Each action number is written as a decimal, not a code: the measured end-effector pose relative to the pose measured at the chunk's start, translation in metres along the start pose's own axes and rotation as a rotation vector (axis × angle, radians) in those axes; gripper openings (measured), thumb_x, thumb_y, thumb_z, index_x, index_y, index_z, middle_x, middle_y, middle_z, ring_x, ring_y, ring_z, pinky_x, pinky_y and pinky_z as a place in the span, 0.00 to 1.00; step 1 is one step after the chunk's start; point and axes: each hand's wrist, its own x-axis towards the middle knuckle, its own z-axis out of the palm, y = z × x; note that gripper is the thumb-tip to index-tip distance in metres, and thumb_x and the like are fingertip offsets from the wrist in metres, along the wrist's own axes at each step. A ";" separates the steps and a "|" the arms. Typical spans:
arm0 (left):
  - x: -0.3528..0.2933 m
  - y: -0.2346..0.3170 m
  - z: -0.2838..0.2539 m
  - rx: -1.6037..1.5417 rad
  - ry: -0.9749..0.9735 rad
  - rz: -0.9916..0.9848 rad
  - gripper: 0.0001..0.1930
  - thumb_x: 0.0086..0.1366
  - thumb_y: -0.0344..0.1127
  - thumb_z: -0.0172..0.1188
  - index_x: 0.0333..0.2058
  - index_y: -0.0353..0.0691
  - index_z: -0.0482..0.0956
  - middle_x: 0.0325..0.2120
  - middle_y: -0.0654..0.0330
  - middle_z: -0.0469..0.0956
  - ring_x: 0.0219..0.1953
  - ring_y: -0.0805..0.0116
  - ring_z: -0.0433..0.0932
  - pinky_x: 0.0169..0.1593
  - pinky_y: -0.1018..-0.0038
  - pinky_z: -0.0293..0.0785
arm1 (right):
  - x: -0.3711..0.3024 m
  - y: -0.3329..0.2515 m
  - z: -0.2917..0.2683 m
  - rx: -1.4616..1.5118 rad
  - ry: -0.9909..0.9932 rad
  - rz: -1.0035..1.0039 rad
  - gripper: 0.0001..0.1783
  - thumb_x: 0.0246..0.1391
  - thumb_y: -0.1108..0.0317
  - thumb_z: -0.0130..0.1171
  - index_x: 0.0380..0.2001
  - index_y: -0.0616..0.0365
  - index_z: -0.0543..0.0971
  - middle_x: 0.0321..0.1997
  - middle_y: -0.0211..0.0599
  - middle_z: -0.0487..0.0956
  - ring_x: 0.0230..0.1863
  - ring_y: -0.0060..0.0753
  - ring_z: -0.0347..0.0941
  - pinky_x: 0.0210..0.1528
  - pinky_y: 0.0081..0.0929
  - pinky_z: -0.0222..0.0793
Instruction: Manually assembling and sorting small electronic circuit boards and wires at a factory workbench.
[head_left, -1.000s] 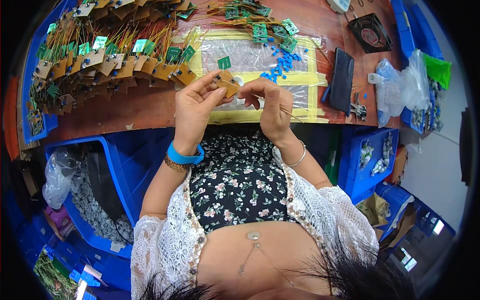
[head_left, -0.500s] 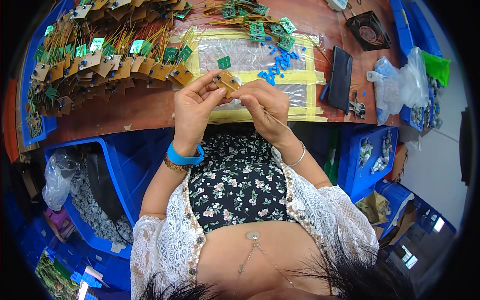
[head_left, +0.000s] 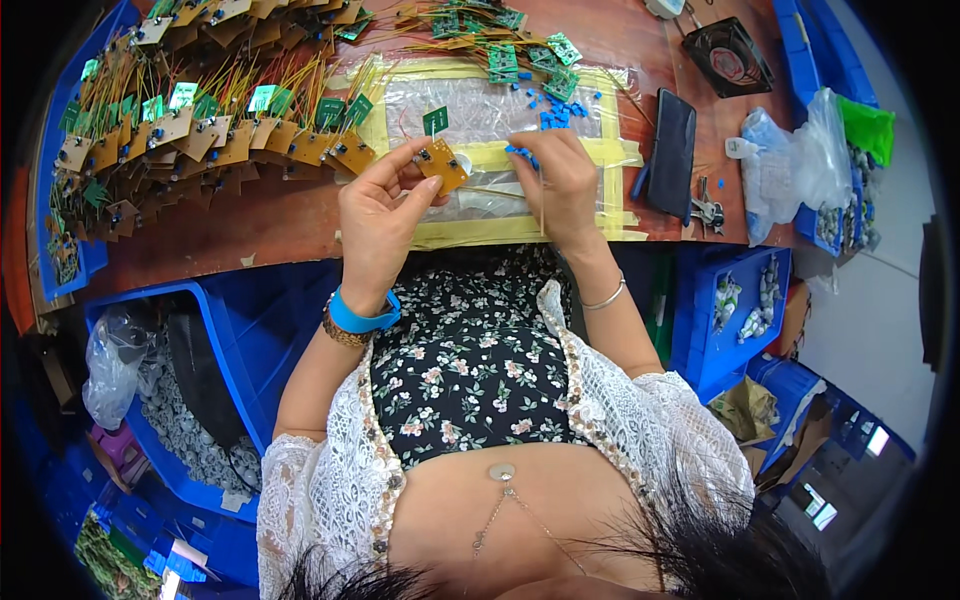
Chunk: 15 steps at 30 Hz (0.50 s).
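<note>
Over a reddish-brown desk [head_left: 245, 228], near the middle of its front edge: two bare hands above a clear plastic sheet [head_left: 430, 92] bordered with yellow tape [head_left: 440, 234]. In the left hand [head_left: 376, 216], a tan board [head_left: 445, 170], pinched narrowly by its lower left side between thumb and fingers, tilted and raised off the desk. Just beyond, a small green board [head_left: 435, 121], apparently joined to the tan one. Right hand [head_left: 566, 182] with fingertips bunched at the near end of scattered blue pieces [head_left: 556, 118]; cannot tell whether pinching one. Tucked in the same hand, a thin stick [head_left: 542, 210], pointing toward the desk's front edge.

Toward the left edge, a large heap of wired boards [head_left: 230, 140]; toward the far edge, loose green boards [head_left: 502, 66]. Nearer the right edge, a dark phone [head_left: 671, 152], with a black fan [head_left: 728, 58] farther back.

For good handling, probably best to grip the tan board by its rim, thumb clear of small parts, without tugging the green one. Among the blue pieces, better to pinch singly, from the sides, with the stick held clear of the pile.
</note>
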 end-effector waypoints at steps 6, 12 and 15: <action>0.000 0.000 0.000 0.023 -0.009 0.006 0.20 0.61 0.20 0.56 0.53 0.27 0.71 0.35 0.58 0.78 0.36 0.74 0.77 0.41 0.76 0.80 | 0.004 0.001 0.007 -0.138 -0.040 -0.070 0.10 0.40 0.79 0.66 0.30 0.60 0.80 0.28 0.37 0.80 0.32 0.38 0.74 0.34 0.31 0.69; 0.001 -0.002 0.003 0.051 -0.022 -0.001 0.20 0.62 0.20 0.56 0.53 0.27 0.71 0.35 0.58 0.78 0.35 0.74 0.78 0.42 0.76 0.79 | 0.019 -0.036 -0.004 0.258 0.085 -0.002 0.09 0.39 0.80 0.66 0.28 0.59 0.80 0.28 0.36 0.79 0.32 0.38 0.74 0.35 0.31 0.68; 0.000 -0.001 0.006 0.032 -0.033 0.007 0.19 0.62 0.19 0.56 0.53 0.27 0.72 0.34 0.58 0.78 0.34 0.74 0.78 0.42 0.78 0.79 | 0.023 -0.057 -0.003 0.170 0.034 -0.166 0.11 0.38 0.80 0.67 0.29 0.58 0.80 0.28 0.34 0.79 0.31 0.38 0.73 0.35 0.31 0.68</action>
